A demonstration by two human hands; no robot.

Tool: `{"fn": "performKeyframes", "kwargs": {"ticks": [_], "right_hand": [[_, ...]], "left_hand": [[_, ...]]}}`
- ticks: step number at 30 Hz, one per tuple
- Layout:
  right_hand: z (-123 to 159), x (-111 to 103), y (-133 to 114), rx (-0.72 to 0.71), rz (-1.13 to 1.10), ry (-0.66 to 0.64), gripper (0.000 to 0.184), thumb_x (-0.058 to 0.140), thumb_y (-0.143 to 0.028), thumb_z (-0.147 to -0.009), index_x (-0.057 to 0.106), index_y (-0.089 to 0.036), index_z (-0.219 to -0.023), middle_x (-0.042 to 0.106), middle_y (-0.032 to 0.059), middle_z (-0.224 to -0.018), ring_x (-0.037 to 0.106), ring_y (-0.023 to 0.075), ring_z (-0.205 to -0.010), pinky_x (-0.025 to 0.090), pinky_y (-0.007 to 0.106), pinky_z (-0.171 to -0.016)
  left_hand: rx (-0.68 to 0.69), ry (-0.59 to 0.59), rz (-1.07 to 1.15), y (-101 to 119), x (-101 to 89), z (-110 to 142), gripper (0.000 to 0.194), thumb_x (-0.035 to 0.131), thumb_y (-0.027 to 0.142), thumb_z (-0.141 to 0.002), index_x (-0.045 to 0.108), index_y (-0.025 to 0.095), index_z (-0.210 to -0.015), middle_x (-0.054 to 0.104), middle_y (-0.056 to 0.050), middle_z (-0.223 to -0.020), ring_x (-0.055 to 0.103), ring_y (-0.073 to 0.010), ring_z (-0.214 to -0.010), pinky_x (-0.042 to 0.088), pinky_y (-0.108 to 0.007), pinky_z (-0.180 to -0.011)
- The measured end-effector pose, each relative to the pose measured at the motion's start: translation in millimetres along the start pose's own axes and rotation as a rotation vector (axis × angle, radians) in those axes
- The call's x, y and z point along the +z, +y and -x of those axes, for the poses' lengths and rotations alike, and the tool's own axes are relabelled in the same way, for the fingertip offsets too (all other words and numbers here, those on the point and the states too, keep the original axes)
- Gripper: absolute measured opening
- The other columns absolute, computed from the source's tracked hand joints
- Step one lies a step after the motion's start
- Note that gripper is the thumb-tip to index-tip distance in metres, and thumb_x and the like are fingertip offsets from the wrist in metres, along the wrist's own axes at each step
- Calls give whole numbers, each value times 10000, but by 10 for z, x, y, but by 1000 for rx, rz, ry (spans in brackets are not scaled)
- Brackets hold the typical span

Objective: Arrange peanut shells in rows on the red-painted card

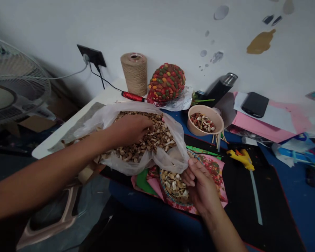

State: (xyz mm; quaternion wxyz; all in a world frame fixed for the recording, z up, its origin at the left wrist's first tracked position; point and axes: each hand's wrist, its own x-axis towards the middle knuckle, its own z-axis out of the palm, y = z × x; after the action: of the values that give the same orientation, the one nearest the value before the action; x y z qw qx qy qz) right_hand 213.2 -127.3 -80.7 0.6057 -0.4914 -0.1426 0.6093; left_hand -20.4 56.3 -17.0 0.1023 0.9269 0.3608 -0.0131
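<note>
A clear plastic bag lies spread wide, filled with brownish nut shells that look like pistachio shells. My left hand is inside it, fingers curled together at the top of the shells; whatever sits between the fingertips is hidden. With thumb and fingers closed, my right hand grips the bag's near right edge. Beneath that edge is a round, blue-rimmed container holding paler shells, partly covered by the bag and my right hand. It rests on pink and red floral sheets.
Behind the bag stand a twine spool and a ball covered in coloured shells. To the right are a pink bowl of shells, a dark flask, a phone and a yellow glue gun. A fan stands left.
</note>
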Motion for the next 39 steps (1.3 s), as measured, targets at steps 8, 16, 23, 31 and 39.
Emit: {"fn": "performKeyframes", "kwargs": {"ticks": [8, 16, 23, 31, 39], "right_hand": [[4, 35, -10, -1, 0, -5, 433, 1014, -449, -721, 668, -194, -776, 408, -95, -564, 275, 43, -473, 245, 198, -476], [3, -38, 11, -14, 33, -14, 416, 980, -456, -774, 650, -202, -784, 407, -88, -584, 279, 46, -479, 256, 201, -476], [-10, -19, 29, -1, 16, -1, 434, 1004, -460, -737, 657, -206, -798, 382, -101, -566, 279, 47, -472, 265, 200, -478], [70, 1, -26, -19, 20, -64, 435, 966, -455, -798, 606, -213, -763, 377, -99, -552, 254, 55, -470, 247, 213, -485], [87, 3, -32, -33, 11, -64, 404, 968, -441, -797, 631, -217, -800, 365, -105, -557, 244, 56, -470, 242, 210, -488]], "left_hand": [[25, -79, -141, -258, 295, -115, 236, 552, 246, -1011, 765, 202, -1103, 766, -125, -1138, 731, -300, -1099, 564, -397, -958], [-47, 23, 6, -382, 80, 22, 311, 545, 299, -1031, 733, 255, -1275, 785, -75, -1252, 726, -268, -1172, 529, -363, -1022], [244, -366, 413, 0, 28, 301, 225, 641, 142, -958, 808, 287, -1001, 823, 17, -953, 751, -169, -867, 512, -253, -811], [192, -233, 323, -74, 273, 39, 236, 540, 123, -961, 747, 233, -987, 788, -24, -986, 725, -192, -916, 517, -269, -840], [143, -79, 130, -458, 346, -189, 314, 506, 223, -1022, 744, 214, -1225, 749, -83, -1303, 672, -233, -1262, 485, -341, -1140]]}}
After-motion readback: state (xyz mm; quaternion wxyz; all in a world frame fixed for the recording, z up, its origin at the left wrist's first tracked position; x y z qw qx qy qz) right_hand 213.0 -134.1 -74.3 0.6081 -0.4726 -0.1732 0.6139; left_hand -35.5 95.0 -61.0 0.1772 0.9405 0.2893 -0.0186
